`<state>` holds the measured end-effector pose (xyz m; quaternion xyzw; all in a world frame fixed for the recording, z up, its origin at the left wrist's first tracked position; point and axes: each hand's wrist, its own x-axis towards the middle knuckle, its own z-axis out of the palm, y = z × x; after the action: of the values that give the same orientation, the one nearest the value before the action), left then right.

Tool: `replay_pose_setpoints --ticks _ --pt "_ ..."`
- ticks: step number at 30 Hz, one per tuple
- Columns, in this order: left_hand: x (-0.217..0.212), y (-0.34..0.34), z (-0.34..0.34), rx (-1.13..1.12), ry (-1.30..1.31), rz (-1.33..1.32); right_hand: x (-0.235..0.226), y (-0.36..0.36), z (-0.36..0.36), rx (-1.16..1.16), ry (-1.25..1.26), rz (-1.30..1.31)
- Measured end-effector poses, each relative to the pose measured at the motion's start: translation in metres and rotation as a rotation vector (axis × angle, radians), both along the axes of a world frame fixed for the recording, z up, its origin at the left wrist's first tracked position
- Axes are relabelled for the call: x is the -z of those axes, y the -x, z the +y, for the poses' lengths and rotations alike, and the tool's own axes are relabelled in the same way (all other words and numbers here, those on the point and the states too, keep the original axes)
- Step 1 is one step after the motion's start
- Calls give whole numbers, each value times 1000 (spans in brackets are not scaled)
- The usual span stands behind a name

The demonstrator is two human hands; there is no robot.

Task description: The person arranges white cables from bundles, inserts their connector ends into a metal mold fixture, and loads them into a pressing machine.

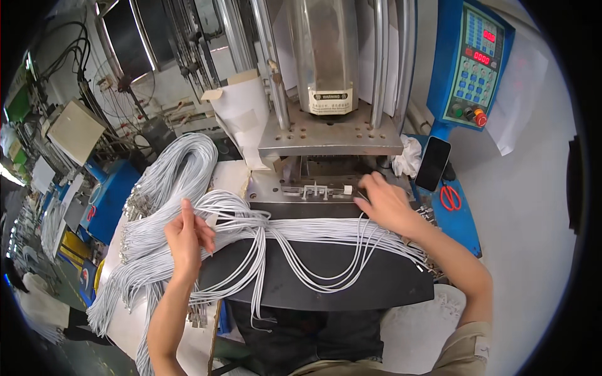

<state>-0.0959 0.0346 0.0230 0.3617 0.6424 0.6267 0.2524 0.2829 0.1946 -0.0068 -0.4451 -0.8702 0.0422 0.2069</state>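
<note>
My left hand [186,241] is raised over a pile of thin white cables [241,219], its thumb pointing up and its fingers loosely bent and apart. I see nothing in it. On the right, my right hand [389,203] reaches to the machine's bed, thumb and fingers parted beside the end of a small metal mould fixture [316,191]. A white block [347,189] sits at that end of the fixture. Just below my right thumb, a few cable strands loop down over the black work surface [313,257]. Whether the thumb touches a strand is hard to make out.
Above the bed hangs a thick steel press plate [332,141] between upright rods. A blue control box [470,69] stands at the right. Below it lie a phone [433,164] and red-handled scissors [450,197]. Large cable bundles [182,163] with metal ends fill the left side.
</note>
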Motion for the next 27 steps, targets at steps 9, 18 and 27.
replay_pose_setpoints --ticks 9,18,27 --pt "-5 -133 23 582 -60 374 16 -75 -81 121 28 -32" --pt "65 -228 50 721 -542 1035 29 -95 -59 229 152 187" --pt "35 -184 111 622 -425 1106 30 1 112 177 567 800"
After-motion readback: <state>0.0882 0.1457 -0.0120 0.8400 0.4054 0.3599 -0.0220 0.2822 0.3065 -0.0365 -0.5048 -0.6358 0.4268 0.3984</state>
